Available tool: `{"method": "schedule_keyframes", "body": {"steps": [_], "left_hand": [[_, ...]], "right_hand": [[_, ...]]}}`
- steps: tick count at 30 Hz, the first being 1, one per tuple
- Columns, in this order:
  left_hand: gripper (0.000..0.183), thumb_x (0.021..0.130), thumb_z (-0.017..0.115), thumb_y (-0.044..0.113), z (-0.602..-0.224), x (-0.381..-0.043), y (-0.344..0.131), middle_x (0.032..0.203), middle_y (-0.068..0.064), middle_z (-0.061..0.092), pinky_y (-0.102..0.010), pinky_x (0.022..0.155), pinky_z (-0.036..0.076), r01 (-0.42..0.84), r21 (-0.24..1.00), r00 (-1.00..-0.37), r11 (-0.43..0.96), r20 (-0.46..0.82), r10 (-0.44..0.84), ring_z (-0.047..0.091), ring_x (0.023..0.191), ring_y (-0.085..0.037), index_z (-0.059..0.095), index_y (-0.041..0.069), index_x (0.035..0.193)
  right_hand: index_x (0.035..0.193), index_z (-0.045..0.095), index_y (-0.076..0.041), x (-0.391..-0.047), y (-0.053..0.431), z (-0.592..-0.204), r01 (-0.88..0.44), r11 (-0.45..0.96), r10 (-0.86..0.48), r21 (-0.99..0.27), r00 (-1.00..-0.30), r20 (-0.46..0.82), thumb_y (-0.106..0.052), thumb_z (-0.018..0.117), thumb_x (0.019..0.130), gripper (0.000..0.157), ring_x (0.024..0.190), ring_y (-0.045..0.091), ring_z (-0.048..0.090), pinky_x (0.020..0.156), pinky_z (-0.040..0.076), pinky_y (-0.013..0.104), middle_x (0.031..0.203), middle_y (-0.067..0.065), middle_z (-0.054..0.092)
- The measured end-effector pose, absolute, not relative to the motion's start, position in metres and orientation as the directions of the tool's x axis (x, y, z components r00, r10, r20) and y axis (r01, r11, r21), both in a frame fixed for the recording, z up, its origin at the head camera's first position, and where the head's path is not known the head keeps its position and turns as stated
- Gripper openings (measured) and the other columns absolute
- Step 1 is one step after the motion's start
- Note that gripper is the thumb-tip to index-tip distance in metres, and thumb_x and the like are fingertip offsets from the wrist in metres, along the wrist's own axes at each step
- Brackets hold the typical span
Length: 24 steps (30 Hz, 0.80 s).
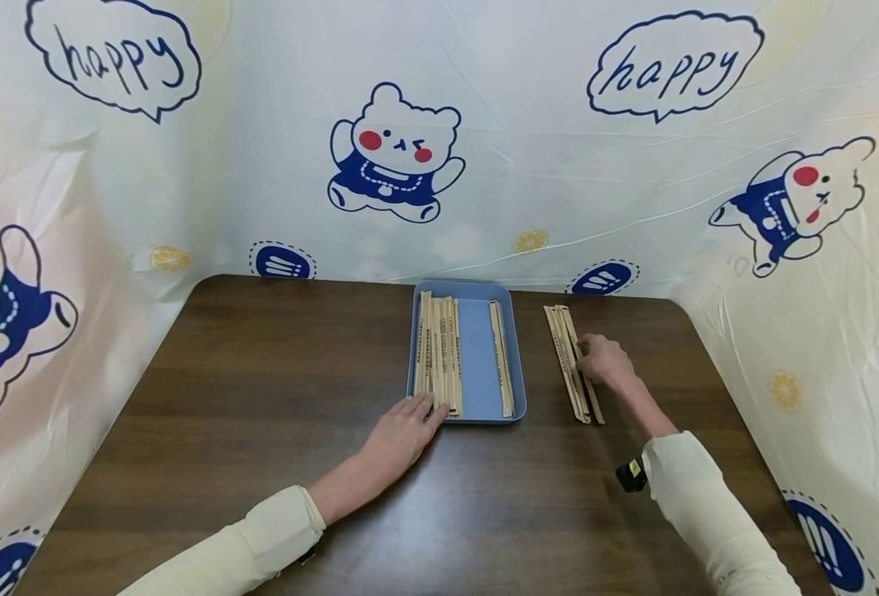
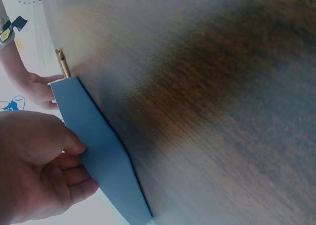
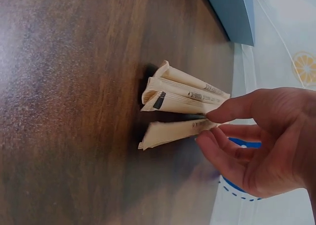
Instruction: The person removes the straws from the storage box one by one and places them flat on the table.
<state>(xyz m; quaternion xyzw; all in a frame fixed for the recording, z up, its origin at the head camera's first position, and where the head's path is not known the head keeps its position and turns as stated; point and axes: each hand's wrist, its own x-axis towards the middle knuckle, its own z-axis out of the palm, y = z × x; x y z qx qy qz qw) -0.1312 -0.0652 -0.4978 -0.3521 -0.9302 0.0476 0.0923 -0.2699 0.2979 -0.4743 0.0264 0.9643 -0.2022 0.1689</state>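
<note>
A shallow blue tray stands near the table's far edge, holding a row of long, thin paper-wrapped sticks along its left side. A smaller bundle of these wrapped sticks lies by its right wall. My left hand rests at the tray's near left corner, fingers over the rim; the left wrist view shows thumb and fingertips against the tray wall. Right of the tray, several more wrapped sticks lie on the table. My right hand pinches the rightmost wrapped stick, slightly apart from the others.
The brown wooden table meets a printed curtain at its back and sides. A black wrist device sits by the right sleeve.
</note>
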Motion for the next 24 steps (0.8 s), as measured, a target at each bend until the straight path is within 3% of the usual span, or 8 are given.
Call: {"method": "schedule_keyframes", "body": {"steps": [4, 11, 14, 18, 24], "left_hand": [[0.044, 0.094, 0.067, 0.006, -0.499, -0.132, -0.065, 0.133, -0.019, 0.06, -0.039, 0.1, 0.049, 0.65, -0.164, -0.727, 0.742, 0.152, 0.67, 0.058, 0.123, -0.031, 0.06, 0.009, 0.137], [0.045, 0.094, 0.067, 0.004, -0.499, -0.131, -0.065, 0.134, -0.019, 0.059, -0.039, 0.101, 0.048, 0.649, -0.159, -0.729, 0.744, 0.15, 0.668, 0.057, 0.123, -0.031, 0.059, 0.008, 0.138], [0.046, 0.094, 0.067, 0.004, -0.499, -0.13, -0.066, 0.135, -0.019, 0.058, -0.039, 0.102, 0.048, 0.647, -0.159, -0.734, 0.746, 0.134, 0.665, 0.057, 0.124, -0.03, 0.058, 0.009, 0.139], [0.047, 0.095, 0.067, 0.004, -0.498, -0.13, -0.065, 0.137, -0.019, 0.057, -0.039, 0.103, 0.047, 0.646, -0.16, -0.741, 0.747, 0.105, 0.663, 0.055, 0.126, -0.03, 0.057, 0.009, 0.141], [0.047, 0.095, 0.067, 0.005, -0.497, -0.13, -0.065, 0.138, -0.019, 0.057, -0.039, 0.103, 0.047, 0.645, -0.153, -0.741, 0.749, 0.112, 0.662, 0.055, 0.126, -0.03, 0.057, 0.009, 0.141]], "right_hand": [[0.141, 0.05, 0.002, -0.269, 0.295, -0.472, 0.083, 0.928, -0.028, -0.364, -0.956, -0.291, -0.01, 0.055, 0.089, 0.054, 0.093, 0.037, 0.06, 0.066, 0.051, 0.048, 0.128, 0.029, 0.057], [0.143, 0.046, 0.006, -0.269, 0.279, -0.466, 0.048, 0.867, -0.099, -0.496, -0.959, -0.266, -0.008, 0.057, 0.091, 0.055, 0.057, 0.02, 0.057, 0.051, 0.046, 0.032, 0.089, 0.017, 0.067], [0.144, 0.046, 0.005, -0.268, 0.268, -0.462, 0.068, 0.832, -0.111, -0.551, -0.953, -0.284, -0.007, 0.056, 0.093, 0.053, 0.058, 0.025, 0.062, 0.053, 0.052, 0.035, 0.101, 0.022, 0.069], [0.146, 0.045, 0.004, -0.266, 0.253, -0.455, 0.076, 0.8, -0.128, -0.596, -0.948, -0.293, -0.008, 0.058, 0.095, 0.053, 0.072, 0.034, 0.07, 0.067, 0.06, 0.044, 0.119, 0.029, 0.064], [0.146, 0.044, 0.003, -0.267, 0.233, -0.451, 0.044, 0.751, -0.172, -0.658, -0.95, -0.261, -0.009, 0.064, 0.096, 0.055, 0.073, 0.033, 0.072, 0.067, 0.061, 0.042, 0.115, 0.028, 0.064]]}}
